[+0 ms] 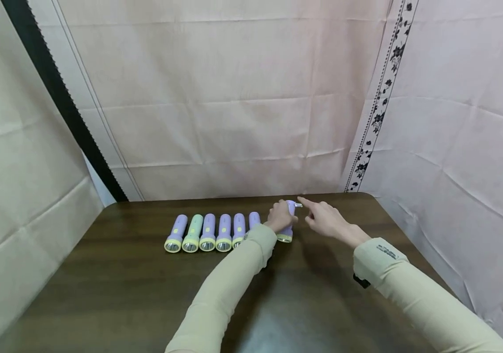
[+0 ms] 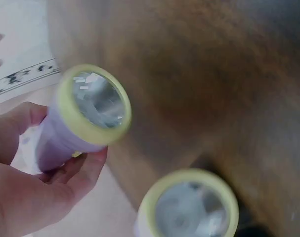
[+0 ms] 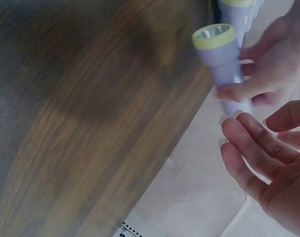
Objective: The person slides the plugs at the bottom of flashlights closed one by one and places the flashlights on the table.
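Note:
My left hand [image 1: 280,216] grips a purple flashlight [image 2: 58,138] with a pale yellow rim around its clear lens. The thumb and fingers wrap its barrel, and the lens end points toward me. Close by the flashlight's tail is my right hand [image 1: 327,220], its index finger stretched toward a small shiny piece [image 1: 298,205] at that end. In the right wrist view, the fingertips [image 3: 229,121] of the right hand are right at the tail, and no object shows within that hand. Another yellow-rimmed flashlight [image 2: 189,207] lies near the held one in the left wrist view.
Left of my hands, a row of flashlights lies on the dark wooden table [image 1: 114,294], lenses toward me. One is green [image 1: 194,229]; several are purple, such as the leftmost one [image 1: 178,229]. Pale cloth [image 1: 234,122] hangs behind the table and on both sides.

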A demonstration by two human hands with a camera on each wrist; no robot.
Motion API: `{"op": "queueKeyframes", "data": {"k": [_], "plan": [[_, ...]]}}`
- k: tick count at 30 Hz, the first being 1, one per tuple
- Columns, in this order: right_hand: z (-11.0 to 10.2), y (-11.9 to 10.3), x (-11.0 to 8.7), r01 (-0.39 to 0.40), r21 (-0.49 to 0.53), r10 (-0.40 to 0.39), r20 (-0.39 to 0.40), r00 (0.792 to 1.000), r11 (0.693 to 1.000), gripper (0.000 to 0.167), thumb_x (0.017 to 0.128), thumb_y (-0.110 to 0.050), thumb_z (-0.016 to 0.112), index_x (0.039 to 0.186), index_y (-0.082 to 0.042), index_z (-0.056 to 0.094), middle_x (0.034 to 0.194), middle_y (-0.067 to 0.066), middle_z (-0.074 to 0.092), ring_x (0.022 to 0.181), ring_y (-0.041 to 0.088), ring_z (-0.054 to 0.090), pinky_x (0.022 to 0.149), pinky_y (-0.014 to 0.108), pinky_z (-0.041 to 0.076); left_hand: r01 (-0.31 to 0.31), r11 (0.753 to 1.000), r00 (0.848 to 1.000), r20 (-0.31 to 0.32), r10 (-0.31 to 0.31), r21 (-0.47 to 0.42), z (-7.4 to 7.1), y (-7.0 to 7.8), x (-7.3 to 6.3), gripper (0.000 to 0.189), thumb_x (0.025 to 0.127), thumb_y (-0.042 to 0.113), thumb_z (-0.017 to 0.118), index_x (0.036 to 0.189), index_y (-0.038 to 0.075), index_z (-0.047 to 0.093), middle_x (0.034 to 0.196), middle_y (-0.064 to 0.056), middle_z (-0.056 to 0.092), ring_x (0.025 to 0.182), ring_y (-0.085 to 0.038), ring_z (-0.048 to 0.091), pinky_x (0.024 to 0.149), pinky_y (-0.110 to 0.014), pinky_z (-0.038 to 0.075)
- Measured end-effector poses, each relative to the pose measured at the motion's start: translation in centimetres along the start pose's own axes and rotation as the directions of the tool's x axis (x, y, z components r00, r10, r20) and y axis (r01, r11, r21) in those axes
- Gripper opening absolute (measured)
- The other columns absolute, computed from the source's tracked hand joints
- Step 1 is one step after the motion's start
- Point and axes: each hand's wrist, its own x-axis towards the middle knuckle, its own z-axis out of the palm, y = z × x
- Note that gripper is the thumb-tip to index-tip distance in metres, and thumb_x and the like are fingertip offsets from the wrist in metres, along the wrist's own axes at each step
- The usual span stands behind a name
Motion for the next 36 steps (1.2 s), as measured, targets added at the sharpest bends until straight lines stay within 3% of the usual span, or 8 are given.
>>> {"op": "queueKeyframes", "data": {"k": [4,8,17,22,28,36], "plan": [[0.4,-0.1,0.1,0.013,0.006,-0.013,-0.026,1.000,1.000,0.067,0.082,-0.003,0.056,0.146,-0.010,0.041,0.065,-0.002,0.060,0.054,0.010,0.047,0.047,0.027,0.036,-0.124,0.991,0.992,-0.029,0.122,-0.042,-1.2,-0.8,-0.2,0.052,0.079,0.022,0.076,0.121,0.006,0.050,0.104,-0.011,0.063,0.089,-0.025,0.063,0.076,-0.036,0.052],[0.5,-0.4,0.2,0.043,0.001,-0.043,-0.057,0.997,0.999,0.068,0.080,-0.002,0.057,0.146,-0.011,0.041,0.062,-0.004,0.058,0.053,0.009,0.045,0.047,0.027,0.036,-0.258,0.964,0.965,-0.061,0.254,-0.061,-2.4,-1.5,-0.4,0.048,0.078,0.013,0.075,0.119,0.007,0.050,0.103,-0.011,0.065,0.088,-0.025,0.064,0.074,-0.034,0.053],[0.1,-0.9,0.7,0.086,0.004,-0.086,-0.088,0.992,0.996,0.063,0.080,0.000,0.056,0.141,-0.011,0.049,0.062,-0.002,0.059,0.053,0.009,0.045,0.048,0.026,0.036,-0.372,0.922,0.927,-0.081,0.365,-0.104,-4.2,-1.9,-0.4,0.043,0.078,0.006,0.075,0.115,0.009,0.053,0.105,-0.014,0.068,0.091,-0.029,0.066,0.077,-0.036,0.053],[0.2,-1.3,0.6,0.090,0.017,-0.089,-0.082,0.993,0.996,0.061,0.079,-0.001,0.057,0.140,-0.011,0.051,0.061,-0.004,0.058,0.053,0.008,0.046,0.050,0.026,0.038,-0.394,0.908,0.919,-0.039,0.392,-0.142,-4.7,-2.5,-0.6,0.045,0.080,0.009,0.077,0.118,0.010,0.053,0.111,-0.013,0.067,0.096,-0.026,0.065,0.079,-0.035,0.052],[0.0,-1.9,0.6,0.043,0.140,-0.039,-0.034,0.999,0.989,0.062,0.081,-0.002,0.053,0.142,-0.009,0.047,0.057,-0.002,0.056,0.048,0.008,0.050,0.048,0.027,0.040,-0.402,0.901,0.916,-0.054,0.398,-0.161,-5.0,-2.8,-0.7,0.044,0.080,0.010,0.077,0.118,0.010,0.055,0.110,-0.013,0.067,0.094,-0.026,0.065,0.078,-0.034,0.052],[-0.4,-2.7,0.6,0.019,0.238,-0.027,0.031,0.999,0.971,0.061,0.083,-0.002,0.052,0.143,-0.006,0.044,0.056,0.005,0.059,0.046,0.015,0.059,0.048,0.026,0.042,-0.374,0.916,0.927,-0.051,0.371,-0.143,-5.3,-3.0,-1.8,0.042,0.081,0.013,0.077,0.117,0.013,0.056,0.111,-0.009,0.067,0.095,-0.023,0.064,0.079,-0.032,0.051]]}}
